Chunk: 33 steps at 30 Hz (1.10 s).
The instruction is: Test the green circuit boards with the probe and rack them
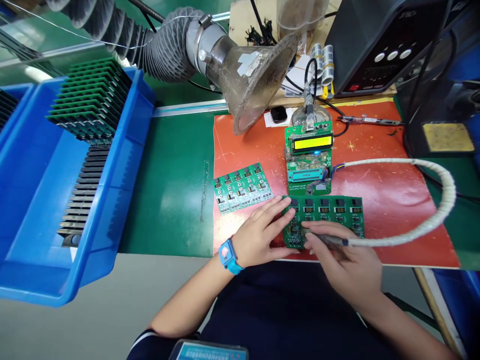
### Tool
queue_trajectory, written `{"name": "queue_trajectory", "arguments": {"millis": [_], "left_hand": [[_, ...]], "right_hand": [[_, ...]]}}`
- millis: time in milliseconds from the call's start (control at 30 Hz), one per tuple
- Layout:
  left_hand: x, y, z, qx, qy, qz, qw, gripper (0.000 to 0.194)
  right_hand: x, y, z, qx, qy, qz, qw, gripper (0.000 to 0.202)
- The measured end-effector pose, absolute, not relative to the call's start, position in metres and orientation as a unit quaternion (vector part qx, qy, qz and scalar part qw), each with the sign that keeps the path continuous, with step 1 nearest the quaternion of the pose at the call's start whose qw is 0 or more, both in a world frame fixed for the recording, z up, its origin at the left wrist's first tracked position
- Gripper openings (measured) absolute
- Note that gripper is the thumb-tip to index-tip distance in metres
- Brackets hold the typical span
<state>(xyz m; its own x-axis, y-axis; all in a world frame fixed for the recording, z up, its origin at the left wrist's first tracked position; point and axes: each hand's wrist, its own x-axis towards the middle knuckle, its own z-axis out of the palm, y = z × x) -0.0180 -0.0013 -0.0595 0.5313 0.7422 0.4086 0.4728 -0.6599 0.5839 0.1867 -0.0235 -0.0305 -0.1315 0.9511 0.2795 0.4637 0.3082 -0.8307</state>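
Observation:
A green circuit board panel (324, 210) with a row of small digit displays lies in front of me on the red mat. My left hand (260, 232), with a blue watch on its wrist, rests with fingers stretched out at the panel's left end, touching its edges. In my right hand (347, 260) is a probe (326, 240), pinched between thumb and fingers, its tip over the panel's left part. The exact contact point is hidden by my fingers. A white wrapped cable (444, 200) runs from the probe to a programmer board (309, 160) with a lit yellow screen.
A second circuit board panel (243, 187) lies left on the red mat (390, 185). A blue bin (125, 170) holds stacked boards (93, 95). A fume extractor hood (258, 75) reaches over the bench. At the back right stand a soldering station (386, 50) and a yellow sponge (448, 137).

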Motion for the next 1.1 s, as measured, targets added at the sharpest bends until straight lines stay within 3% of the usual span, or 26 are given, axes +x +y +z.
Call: {"name": "queue_trajectory", "arguments": {"millis": [667, 933, 1100], "left_hand": [[-0.0178, -0.0022, -0.0611, 0.851, 0.372, 0.322, 0.183, 0.079], [-0.0173, -0.0027, -0.0607, 0.852, 0.379, 0.308, 0.189, 0.052], [-0.0168, -0.0018, -0.0593, 0.855, 0.383, 0.299, 0.181, 0.048]], "right_hand": [[0.1788, -0.0164, -0.0322, -0.482, -0.719, 0.217, 0.451, 0.011], [0.1839, -0.0176, -0.0342, -0.454, -0.731, 0.222, 0.459, 0.018], [0.1874, -0.0181, -0.0352, -0.462, -0.74, 0.208, 0.442, 0.017]]}}
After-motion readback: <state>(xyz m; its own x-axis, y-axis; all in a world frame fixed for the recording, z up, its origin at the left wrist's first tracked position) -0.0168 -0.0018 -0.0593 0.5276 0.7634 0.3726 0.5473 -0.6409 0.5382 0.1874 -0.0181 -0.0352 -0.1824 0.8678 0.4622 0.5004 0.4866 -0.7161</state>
